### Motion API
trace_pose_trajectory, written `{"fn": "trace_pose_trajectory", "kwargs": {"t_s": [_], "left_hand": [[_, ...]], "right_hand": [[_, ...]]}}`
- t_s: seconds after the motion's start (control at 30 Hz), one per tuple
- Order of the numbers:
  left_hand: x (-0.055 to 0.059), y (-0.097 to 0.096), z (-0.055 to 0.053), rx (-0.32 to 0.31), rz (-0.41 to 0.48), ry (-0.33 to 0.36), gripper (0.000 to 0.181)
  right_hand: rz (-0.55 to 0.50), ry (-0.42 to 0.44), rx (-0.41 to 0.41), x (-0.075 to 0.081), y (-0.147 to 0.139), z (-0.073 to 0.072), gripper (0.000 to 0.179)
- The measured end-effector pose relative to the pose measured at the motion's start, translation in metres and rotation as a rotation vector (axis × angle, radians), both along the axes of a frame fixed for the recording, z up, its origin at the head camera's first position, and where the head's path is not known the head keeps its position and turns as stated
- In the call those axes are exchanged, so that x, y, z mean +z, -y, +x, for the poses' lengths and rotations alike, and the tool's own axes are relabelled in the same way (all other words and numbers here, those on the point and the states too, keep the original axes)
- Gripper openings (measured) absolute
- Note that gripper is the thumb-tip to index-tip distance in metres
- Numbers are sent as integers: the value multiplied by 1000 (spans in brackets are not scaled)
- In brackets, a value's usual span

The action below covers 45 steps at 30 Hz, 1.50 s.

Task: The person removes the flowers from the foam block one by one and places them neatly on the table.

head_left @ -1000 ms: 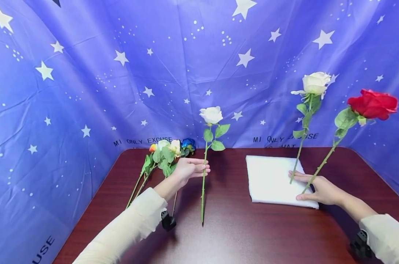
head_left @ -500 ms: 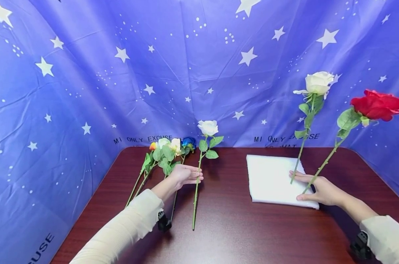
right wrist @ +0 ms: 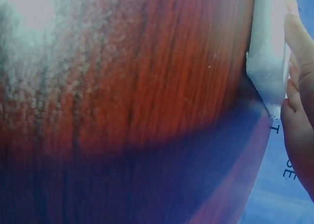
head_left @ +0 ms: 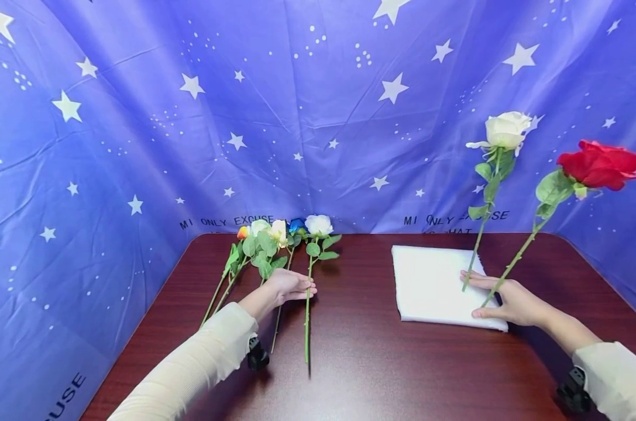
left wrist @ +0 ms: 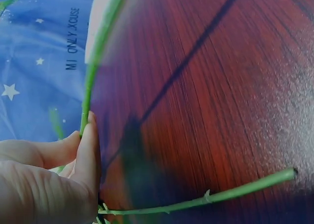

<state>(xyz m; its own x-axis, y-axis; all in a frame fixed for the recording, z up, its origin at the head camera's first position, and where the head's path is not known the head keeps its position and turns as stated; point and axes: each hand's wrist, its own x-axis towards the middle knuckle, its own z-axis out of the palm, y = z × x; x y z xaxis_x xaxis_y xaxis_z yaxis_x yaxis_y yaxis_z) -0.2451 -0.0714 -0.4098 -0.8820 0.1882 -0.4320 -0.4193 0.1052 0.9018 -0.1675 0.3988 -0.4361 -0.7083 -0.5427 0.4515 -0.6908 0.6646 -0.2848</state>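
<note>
My left hand (head_left: 283, 286) pinches the green stem of a white rose (head_left: 319, 225) between thumb and fingers; in the left wrist view the stem (left wrist: 93, 72) rises from the fingertips. The rose's lower end is close over the table and casts a shadow. My right hand (head_left: 520, 304) rests on the right edge of a white foam block (head_left: 428, 286), thumb and fingers spread. A cream rose (head_left: 507, 130) and a red rose (head_left: 599, 165) stand tilted in the foam by that hand. The right wrist view has the foam's corner (right wrist: 267, 72) beside the fingers.
Left of the held rose lie several roses, among them a blue rose (head_left: 296, 225), a cream-yellow rose (head_left: 278, 233) and an orange one (head_left: 243, 233). They lie on the dark red-brown table (head_left: 370, 362). A blue curtain with stars (head_left: 349, 105) hangs behind its far edge.
My left hand has moved left and slightly toward me, lowering the white rose close to the lying roses. My right hand and the foam block have stayed in place.
</note>
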Motion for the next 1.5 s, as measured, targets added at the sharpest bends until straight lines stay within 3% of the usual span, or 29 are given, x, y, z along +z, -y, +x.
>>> {"fn": "trace_pose_trajectory", "kwargs": {"t_s": [0.23,0.47,0.6,0.8,1.03,1.1,1.37,1.5], "left_hand": [[-3,7,-2,-18,-55,11,31],[-7,9,-6,32,-107,-49,27],[-10,11,-5,44,-197,-98,22],[-3,11,-4,40,-320,-222,16],[11,7,-6,-18,-665,-432,17],[15,4,-7,-34,-694,-461,20],[24,-26,-12,-85,-603,-518,30],[25,-48,-15,-111,-488,-539,35]], "right_hand": [[4,3,-8,-1,-1,-1,69],[-4,0,-2,-2,-2,-1,69],[-3,1,2,-2,-1,-1,69],[-14,4,-5,-2,0,-2,69],[1,4,-6,-1,-1,-1,70],[-1,3,-3,-2,-1,-1,69],[-1,-8,10,-2,-1,-2,69],[-3,-12,13,-2,-1,-2,69]]}}
